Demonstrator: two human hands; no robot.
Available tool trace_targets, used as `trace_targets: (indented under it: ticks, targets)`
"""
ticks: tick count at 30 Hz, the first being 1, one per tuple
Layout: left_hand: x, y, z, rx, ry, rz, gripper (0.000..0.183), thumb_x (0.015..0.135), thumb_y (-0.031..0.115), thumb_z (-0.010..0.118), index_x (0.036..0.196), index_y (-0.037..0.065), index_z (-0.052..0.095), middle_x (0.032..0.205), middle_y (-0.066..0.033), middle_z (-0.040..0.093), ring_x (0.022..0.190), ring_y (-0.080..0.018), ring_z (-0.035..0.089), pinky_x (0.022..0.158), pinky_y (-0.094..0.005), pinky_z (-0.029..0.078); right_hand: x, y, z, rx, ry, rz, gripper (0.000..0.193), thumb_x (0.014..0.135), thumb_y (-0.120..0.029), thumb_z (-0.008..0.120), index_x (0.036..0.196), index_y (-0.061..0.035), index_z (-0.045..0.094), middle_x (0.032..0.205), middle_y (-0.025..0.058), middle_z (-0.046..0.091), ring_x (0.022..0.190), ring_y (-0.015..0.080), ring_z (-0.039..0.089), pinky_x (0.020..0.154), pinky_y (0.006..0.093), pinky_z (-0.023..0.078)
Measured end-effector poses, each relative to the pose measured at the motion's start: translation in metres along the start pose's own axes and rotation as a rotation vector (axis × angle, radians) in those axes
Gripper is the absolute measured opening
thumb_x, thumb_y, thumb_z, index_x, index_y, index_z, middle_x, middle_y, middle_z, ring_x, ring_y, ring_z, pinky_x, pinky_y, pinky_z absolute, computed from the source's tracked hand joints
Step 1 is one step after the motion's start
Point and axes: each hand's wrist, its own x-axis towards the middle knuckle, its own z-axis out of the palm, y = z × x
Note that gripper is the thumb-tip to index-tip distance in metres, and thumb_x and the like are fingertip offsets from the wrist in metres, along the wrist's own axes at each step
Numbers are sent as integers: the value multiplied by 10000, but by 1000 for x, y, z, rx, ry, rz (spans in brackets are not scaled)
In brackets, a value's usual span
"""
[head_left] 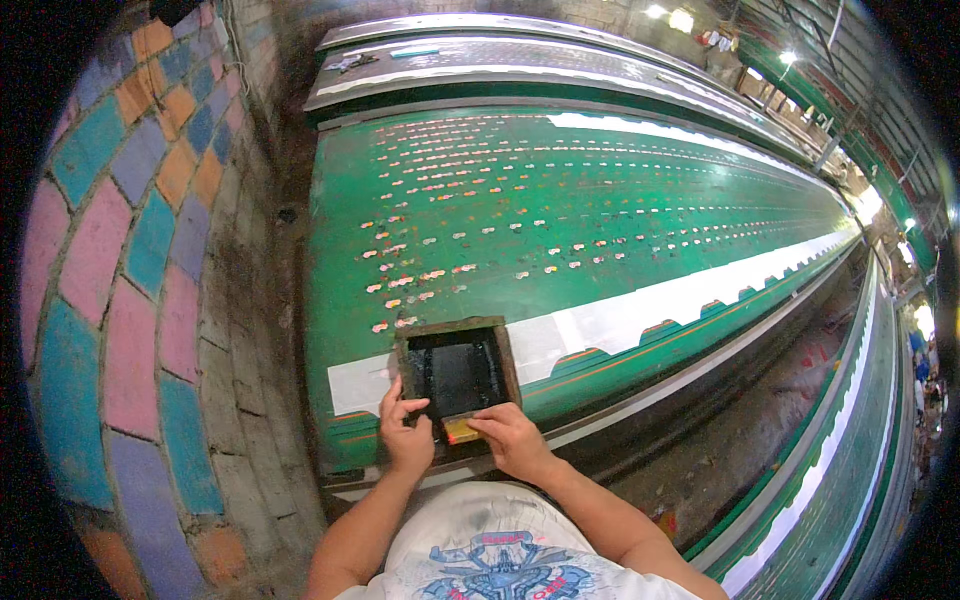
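A dark wooden printing screen frame (458,325) lies across the near edge of the green table, partly over a white strip of paper. Its mesh inside looks black and wet. Between thumb and fingers, my right hand (512,440) grips a small yellow squeegee (461,430) at the near end of the frame. My left hand (407,432) is at the frame's near left corner, fingers apart, the index finger pointing up along the frame's left side. Whether it presses on the wood I cannot tell.
The long green table (345,200) carries rows of small printed marks and white paper strips (620,330). Further long tables stand beyond it and to the right (815,510). A wall of painted blocks (130,300) rises close on the left.
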Motion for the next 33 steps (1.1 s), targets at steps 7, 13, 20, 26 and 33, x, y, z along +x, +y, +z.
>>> trace_targets:
  ticks: [7,13,20,26,33]
  targets:
    - [-15,10,106,-36,26,-35,304,790,-98,732,1021,74,830,1642,-288,616,1539,-429,578,1277,-478,436,-28,57,-75,-29,27,36,414,866,129,766,1249,-21,816,1234,165,777,1178,395,723,1029,483,606]
    - [-16,-3,145,-227,36,-188,271,809,-97,721,1026,25,829,1662,-318,601,1524,-368,618,1261,-426,447,-30,90,-110,34,-41,-19,359,903,99,773,1239,-25,813,1213,162,779,1142,390,731,995,473,612]
    - [-16,12,150,-256,-1,-268,298,801,-131,716,1036,16,826,1704,-308,564,1509,-314,632,1210,-387,485,-21,111,-125,46,-138,-146,402,869,70,776,1257,-36,797,1224,155,774,1143,393,727,1001,506,599]
    - [-19,1,146,-279,1,-287,253,809,-125,742,1009,14,810,1721,-302,548,1510,-297,629,1189,-387,504,-9,106,-120,-47,-218,-253,407,878,-7,779,1282,-49,794,1196,128,765,1107,356,719,983,481,583]
    - [-18,6,144,-144,1,-260,215,816,-116,752,965,33,792,1699,-290,578,1479,-300,652,1180,-396,516,19,99,-132,-177,-411,-282,352,918,-29,730,1261,-58,801,1086,113,747,1058,350,709,933,469,589]
